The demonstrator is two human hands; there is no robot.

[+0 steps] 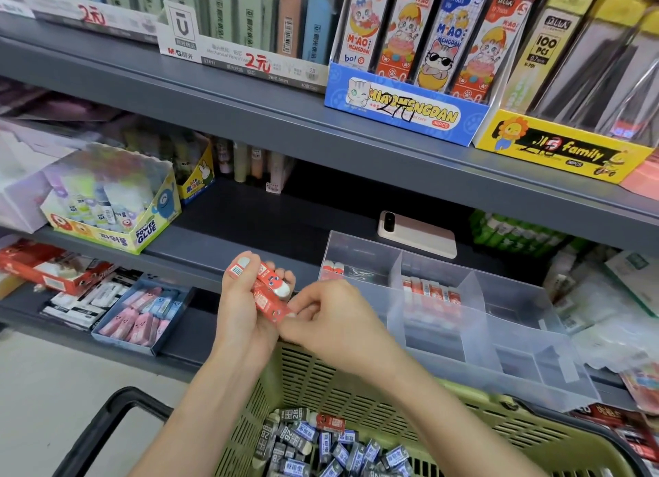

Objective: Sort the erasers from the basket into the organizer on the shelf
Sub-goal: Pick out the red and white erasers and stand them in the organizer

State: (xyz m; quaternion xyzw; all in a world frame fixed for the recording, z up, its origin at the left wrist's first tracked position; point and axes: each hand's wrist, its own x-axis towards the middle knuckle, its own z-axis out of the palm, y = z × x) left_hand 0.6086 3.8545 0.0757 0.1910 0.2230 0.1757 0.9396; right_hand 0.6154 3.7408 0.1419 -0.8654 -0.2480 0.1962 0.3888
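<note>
My left hand [239, 309] grips a bundle of red-sleeved erasers [268, 286] above the basket. My right hand [330, 316] pinches the lower end of one red eraser in that bundle. The olive-green basket [321, 376] below holds several grey-and-blue 2B erasers [321, 444] and one red eraser [330, 421]. The clear plastic organizer [499, 319] stands on the shelf to the right; a row of red erasers [431, 293] fills one compartment and a couple more red erasers [333, 268] lie in the far left compartment.
A phone [417, 234] lies on the shelf behind the organizer. A glue box [114, 205] stands at the left, trays of pink and blue erasers [142, 316] below it. Lead-refill boxes [406, 109] line the upper shelf. The basket's black handle [103, 419] hangs lower left.
</note>
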